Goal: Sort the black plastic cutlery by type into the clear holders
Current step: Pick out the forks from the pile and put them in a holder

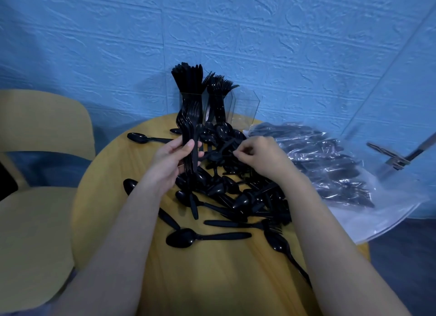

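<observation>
Black plastic cutlery [226, 193] lies in a loose, glossy heap across the middle of a round yellow table [212, 280], spoons, forks and knives crossing one another at every angle. Several spoons lie apart from the heap: one near the front [203, 237] with its bowl to the left, and one near the far left edge [146, 137].

The left hand [174, 160] is closed around a bundle of forks [190, 136], gripped by the handles and held nearly upright with the curved tine ends rising above the thumb. The right hand [259, 155] hovers over the far side of the heap with thumb and fingertips pinched together; what they pinch is too small and dark to tell.

At the back of the table stand three clear holders side by side. The left holder [190, 103] is packed with upright knives, the middle holder [218, 106] has forks fanning out of its top, and the right holder [246, 106] looks see-through with nothing dark inside.

To the right, a clear plastic bag [330, 164] full of more black cutlery lies partly on the table. A yellow chair [40, 174] stands at the left, against a blue textured wall [283, 44].
</observation>
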{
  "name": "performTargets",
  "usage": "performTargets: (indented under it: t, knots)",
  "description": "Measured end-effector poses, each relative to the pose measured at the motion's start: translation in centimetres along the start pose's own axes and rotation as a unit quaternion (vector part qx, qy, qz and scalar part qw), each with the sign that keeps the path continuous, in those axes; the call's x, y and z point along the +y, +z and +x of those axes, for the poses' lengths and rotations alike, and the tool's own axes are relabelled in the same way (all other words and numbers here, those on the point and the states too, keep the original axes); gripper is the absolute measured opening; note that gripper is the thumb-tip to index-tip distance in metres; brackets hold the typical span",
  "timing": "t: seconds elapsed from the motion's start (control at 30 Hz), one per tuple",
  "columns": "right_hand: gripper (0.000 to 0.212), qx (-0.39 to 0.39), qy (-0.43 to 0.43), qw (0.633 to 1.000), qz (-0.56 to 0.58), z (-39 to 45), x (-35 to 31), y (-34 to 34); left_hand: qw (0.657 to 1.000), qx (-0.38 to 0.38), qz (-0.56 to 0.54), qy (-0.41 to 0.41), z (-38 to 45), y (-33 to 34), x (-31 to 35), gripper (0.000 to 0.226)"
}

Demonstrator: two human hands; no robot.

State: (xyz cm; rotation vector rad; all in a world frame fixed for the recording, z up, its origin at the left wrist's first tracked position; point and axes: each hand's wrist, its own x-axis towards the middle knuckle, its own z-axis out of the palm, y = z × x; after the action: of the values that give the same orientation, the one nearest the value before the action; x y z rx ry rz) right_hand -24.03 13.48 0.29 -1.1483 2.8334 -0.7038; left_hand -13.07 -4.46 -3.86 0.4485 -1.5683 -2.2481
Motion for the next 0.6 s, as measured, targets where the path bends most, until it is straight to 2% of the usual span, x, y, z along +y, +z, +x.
performTargets:
  t: [0.13,0.23,0.4,0.5,0.6]
  knots:
    - [0.012,-0.012,-0.028,0.999,-0.012,-0.6,-0.1,0.1,1.000,-0.003,0.022,0.005,-0.4,0.7,0.1,0.025]
    - [0.011,-0.042,-0.050,0.997,0.038,-1.4,-0.3,0.4,1.000,-0.007,0.030,0.002,-1.0,1.4,0.0,0.026]
    - [0.003,-0.067,-0.034,0.994,0.082,-4.3,0.5,-1.2,0.999,-0.019,0.025,-0.002,-3.1,3.0,-0.1,0.020]
    - [0.005,-0.145,-0.044,0.987,0.054,-6.8,0.5,-2.1,1.000,-0.016,0.013,-0.006,-4.7,3.4,-0.4,0.020]
    - [0.015,-0.205,-0.084,0.974,-0.043,-8.7,0.3,-1.5,1.000,-0.010,0.006,-0.014,-6.3,3.4,-0.8,0.021]
